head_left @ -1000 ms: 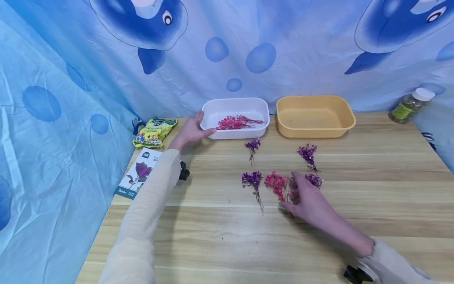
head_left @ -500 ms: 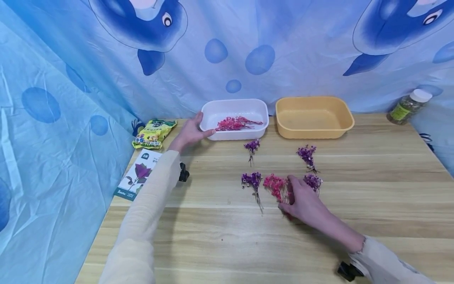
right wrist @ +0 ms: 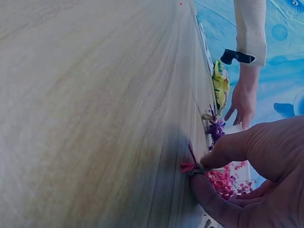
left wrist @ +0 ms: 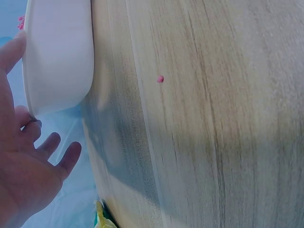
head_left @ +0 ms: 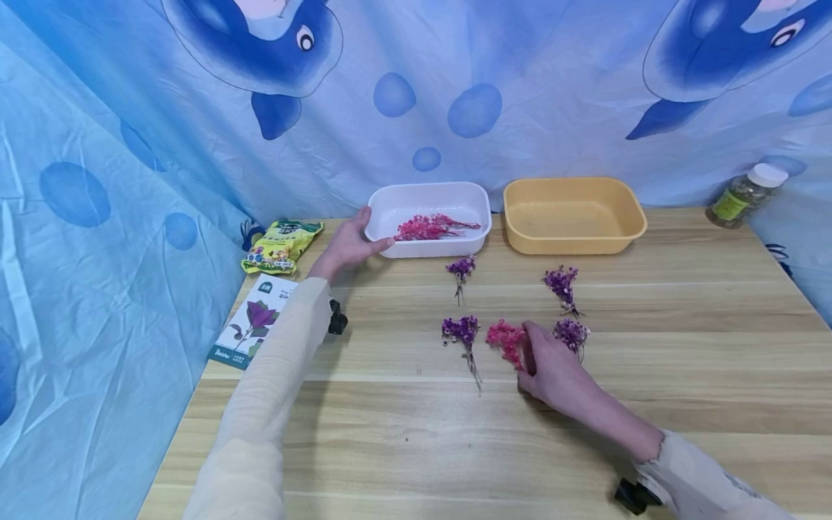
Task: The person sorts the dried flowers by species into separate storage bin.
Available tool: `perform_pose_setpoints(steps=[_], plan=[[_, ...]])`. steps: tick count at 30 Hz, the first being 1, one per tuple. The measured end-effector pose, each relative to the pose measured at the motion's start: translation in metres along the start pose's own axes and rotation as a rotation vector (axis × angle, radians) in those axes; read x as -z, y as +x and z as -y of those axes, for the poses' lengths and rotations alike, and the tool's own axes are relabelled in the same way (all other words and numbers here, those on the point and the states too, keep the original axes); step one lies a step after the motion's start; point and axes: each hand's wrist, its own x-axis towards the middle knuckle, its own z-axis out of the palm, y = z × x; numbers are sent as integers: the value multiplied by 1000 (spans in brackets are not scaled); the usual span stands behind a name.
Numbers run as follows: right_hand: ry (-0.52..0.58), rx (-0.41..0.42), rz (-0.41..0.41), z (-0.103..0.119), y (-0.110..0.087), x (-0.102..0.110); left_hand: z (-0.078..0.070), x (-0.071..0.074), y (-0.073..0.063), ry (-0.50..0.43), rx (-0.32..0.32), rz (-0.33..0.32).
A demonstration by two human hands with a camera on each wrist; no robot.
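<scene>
My right hand (head_left: 560, 370) pinches a small bunch of pink dried flowers (head_left: 505, 342) by its stems, thumb against forefinger. In the right wrist view, the tied stems (right wrist: 194, 167) stick out past the fingertips. My left hand (head_left: 351, 245) grips the left end of a white plastic basin (head_left: 429, 249), its thumb on the front rim. More pink dried flowers (head_left: 425, 227) lie inside that basin. Around the right hand, several purple bunches rest on the table, among them one left of it (head_left: 461, 330) and one just behind it (head_left: 571, 334).
A yellow basin (head_left: 575, 245) stands right of the white one. At the far right is a lidded jar (head_left: 743, 196). A yellow packet (head_left: 282, 247) and a flower-printed card (head_left: 253, 320) lie on the left. Blue curtain (head_left: 312, 159) backs the wooden table (head_left: 403, 440).
My right hand has closed on the pink bunch's stems, and the bunch has shifted slightly. The left hand stays at the white basin.
</scene>
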Motion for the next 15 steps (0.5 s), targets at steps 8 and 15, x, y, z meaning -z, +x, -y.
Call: perform_pose_setpoints(steps=[8, 15], plan=[[81, 20, -21, -6, -2, 0, 0, 0, 0, -2, 1, -2], [125, 79, -47, -9, -3, 5, -2, 0, -2, -12, -5, 3]])
